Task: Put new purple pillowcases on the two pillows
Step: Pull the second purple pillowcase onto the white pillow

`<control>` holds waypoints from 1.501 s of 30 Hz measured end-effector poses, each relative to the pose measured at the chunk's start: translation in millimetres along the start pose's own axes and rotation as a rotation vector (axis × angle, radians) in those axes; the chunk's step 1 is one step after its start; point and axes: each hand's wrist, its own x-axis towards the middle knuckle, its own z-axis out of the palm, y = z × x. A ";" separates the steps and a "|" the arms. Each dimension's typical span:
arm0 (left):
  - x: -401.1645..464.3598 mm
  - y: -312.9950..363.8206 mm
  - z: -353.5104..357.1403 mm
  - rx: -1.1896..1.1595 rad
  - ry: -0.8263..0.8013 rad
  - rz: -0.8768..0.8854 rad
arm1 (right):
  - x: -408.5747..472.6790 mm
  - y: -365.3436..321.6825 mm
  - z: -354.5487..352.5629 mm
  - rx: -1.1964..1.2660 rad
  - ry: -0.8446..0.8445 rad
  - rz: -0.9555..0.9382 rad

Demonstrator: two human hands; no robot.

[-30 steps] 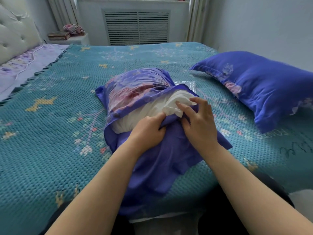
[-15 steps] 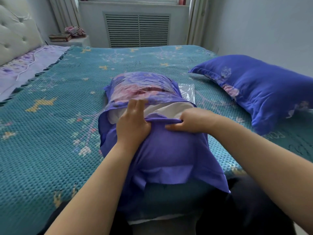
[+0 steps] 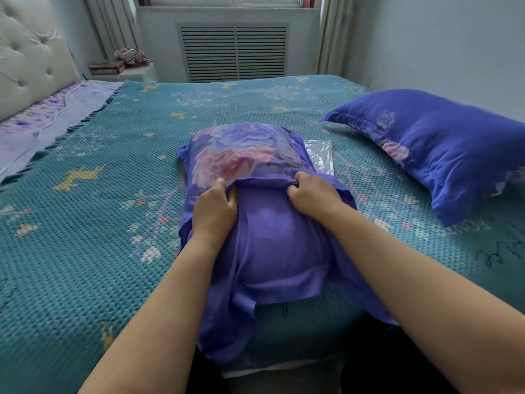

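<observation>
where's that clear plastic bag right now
In the head view the clear plastic bag lies flat on the teal bedspread, just right of and partly behind the pillow being covered, left of the finished pillow.

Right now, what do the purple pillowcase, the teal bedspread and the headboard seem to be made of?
Purple pillowcase: thin woven cloth with a slight sheen; it drapes and gathers where the left hand and right hand grip it.
Teal bedspread: thick matte textile, bumpy waffle-like weave.
Headboard: pale tufted padding, faintly glossy, perhaps leather or imitation.
</observation>
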 end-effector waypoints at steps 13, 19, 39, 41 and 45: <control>13.3 -35.6 -25.3 0.254 -0.120 -0.104 | 15.4 58.5 -13.5 -0.164 -0.028 0.162; 12.2 -52.6 -13.4 -0.085 -0.228 -0.323 | 10.2 68.0 0.9 0.468 -0.066 0.162; -38.1 54.3 30.8 0.043 0.050 0.547 | -80.8 80.7 25.0 0.436 -0.129 0.394; -43.9 61.1 38.4 0.080 -0.005 0.533 | -95.9 84.3 28.9 0.500 -0.246 0.466; -39.8 63.6 47.6 0.074 -0.143 0.460 | -111.7 85.5 44.6 0.995 -0.182 0.534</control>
